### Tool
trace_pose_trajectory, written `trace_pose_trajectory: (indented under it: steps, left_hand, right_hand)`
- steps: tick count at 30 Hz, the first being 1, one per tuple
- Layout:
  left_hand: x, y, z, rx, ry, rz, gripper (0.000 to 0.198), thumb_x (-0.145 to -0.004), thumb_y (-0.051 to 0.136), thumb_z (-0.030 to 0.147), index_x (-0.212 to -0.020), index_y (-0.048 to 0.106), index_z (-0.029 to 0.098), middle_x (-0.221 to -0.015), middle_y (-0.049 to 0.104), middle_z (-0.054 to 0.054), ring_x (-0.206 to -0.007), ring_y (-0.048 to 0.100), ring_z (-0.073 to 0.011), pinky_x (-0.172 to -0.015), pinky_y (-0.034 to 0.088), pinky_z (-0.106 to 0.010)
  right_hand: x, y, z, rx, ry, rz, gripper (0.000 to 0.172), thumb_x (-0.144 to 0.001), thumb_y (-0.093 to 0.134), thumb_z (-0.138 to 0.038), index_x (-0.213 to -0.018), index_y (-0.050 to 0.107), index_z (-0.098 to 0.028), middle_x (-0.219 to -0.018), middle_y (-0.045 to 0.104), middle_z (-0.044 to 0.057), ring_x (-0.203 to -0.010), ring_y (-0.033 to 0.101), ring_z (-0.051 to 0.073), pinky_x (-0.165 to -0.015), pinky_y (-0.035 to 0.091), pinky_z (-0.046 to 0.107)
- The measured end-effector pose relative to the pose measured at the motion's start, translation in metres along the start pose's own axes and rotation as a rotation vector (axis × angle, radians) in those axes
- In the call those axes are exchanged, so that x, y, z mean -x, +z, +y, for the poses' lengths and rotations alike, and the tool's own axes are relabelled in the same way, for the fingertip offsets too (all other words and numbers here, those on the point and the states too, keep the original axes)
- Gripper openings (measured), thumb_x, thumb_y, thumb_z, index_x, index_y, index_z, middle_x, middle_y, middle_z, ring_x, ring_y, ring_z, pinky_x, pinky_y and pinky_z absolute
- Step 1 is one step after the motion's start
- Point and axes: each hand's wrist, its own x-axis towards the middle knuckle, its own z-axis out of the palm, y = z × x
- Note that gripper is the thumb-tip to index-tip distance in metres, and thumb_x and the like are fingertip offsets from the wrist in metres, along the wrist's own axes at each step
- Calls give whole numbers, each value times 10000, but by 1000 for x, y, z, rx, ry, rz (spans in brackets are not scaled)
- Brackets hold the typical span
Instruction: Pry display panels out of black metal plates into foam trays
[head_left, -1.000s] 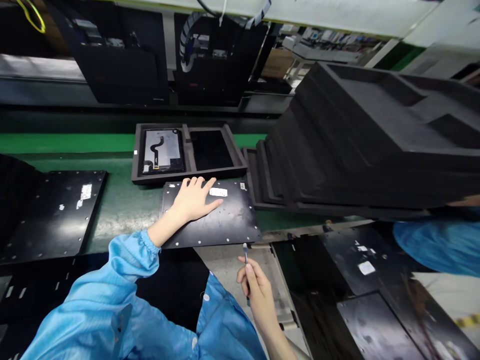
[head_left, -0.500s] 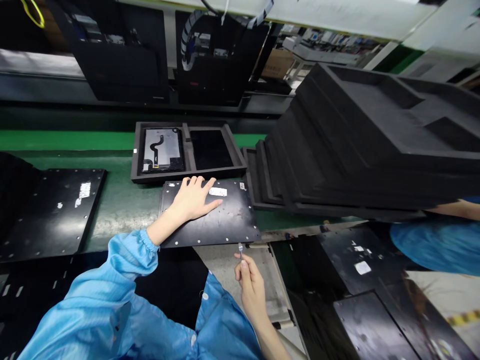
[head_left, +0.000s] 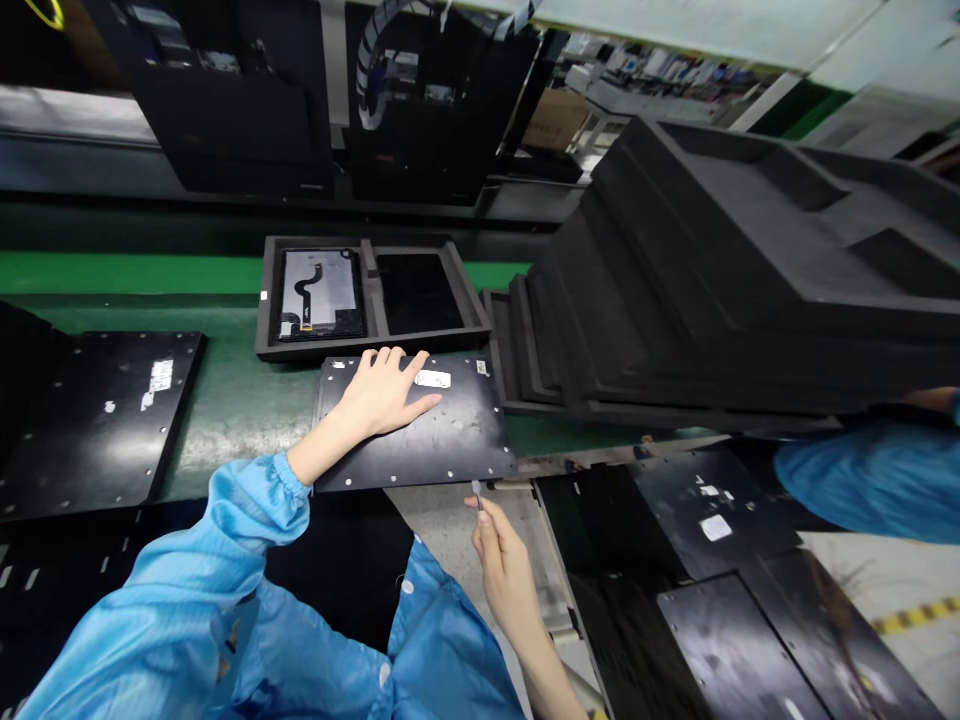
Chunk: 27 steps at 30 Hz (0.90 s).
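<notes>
My left hand [head_left: 379,395] lies flat, fingers spread, on a black rectangular plate [head_left: 465,425] with white labels and round fasteners along its edges. Other plate edges show beneath it on the left. In my right hand [head_left: 506,560] is a small metal pry tool [head_left: 476,489], pinched between thumb and fingers. Its broad flat tip points up at the plate's front edge; whether it touches cannot be made out. Just behind the plate, a dark foam tray [head_left: 300,350] holds a tablet-like screen part [head_left: 336,290] with a black ribbon cable and a dark glass panel [head_left: 420,295].
A tall stack of dark foam trays [head_left: 645,310] leans at the right. Another black plate [head_left: 97,430] lies at the left on the green bench [head_left: 232,430]. A co-worker's blue sleeve [head_left: 862,485] reaches in at the right, near more black plates [head_left: 735,630].
The view has shifted slightly. My left hand stays on the plate, and my right hand keeps the pry tool by its front edge. The co-worker's arm has moved a little.
</notes>
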Motion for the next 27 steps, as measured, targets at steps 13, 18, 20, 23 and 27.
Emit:
trace_pose_trajectory:
  steps: [13, 18, 20, 23, 27]
  left_hand:
    - [26, -9, 13, 151, 171, -65, 945, -950, 665, 775, -1697, 455, 235, -1817, 299, -214, -1686, 253, -442, -1334, 110, -790]
    - [60, -22, 42, 51, 243, -179, 1023, -872, 821, 683, -1700, 455, 206, -1805, 323, -247, -1679, 251, -524, -1281, 253, -838]
    - [64, -26, 53, -12, 265, -204, 861, -922, 830, 501, -1660, 514, 191, -1758, 411, -261, -1618, 387, -534, -1232, 414, -781]
    - [66, -27, 67, -83, 329, -213, 554, -1003, 670, 155, -1553, 619, 118, -1626, 568, -300, -1464, 602, -506, -1042, 629, -671]
    - [68, -25, 76, -94, 390, -211, 529, -995, 520, -22, -1497, 660, 71, -1542, 620, -337, -1378, 667, -514, -878, 701, -641]
  right_hand:
    - [-11, -58, -69, 538, -43, -188, 531, -1152, 330, -574, -1403, 719, -313, -854, 770, 38, -738, 726, 228, -744, 519, 297]
    - [-14, -61, -81, 510, -105, -193, 483, -1138, 377, -532, -1304, 768, -304, -778, 763, 35, -708, 742, 231, -703, 537, 282]
    - [-14, -60, -83, 505, -112, -184, 471, -1135, 377, -529, -1226, 782, -306, -732, 744, 23, -666, 726, 222, -685, 537, 275]
    - [-14, -60, -84, 514, -122, -184, 455, -1129, 387, -529, -1164, 779, -300, -723, 739, 20, -640, 714, 207, -659, 523, 255]
    - [-12, -58, -84, 549, -146, -130, 407, -1110, 430, -509, -1117, 788, -315, -703, 733, 20, -621, 709, 213, -646, 510, 255]
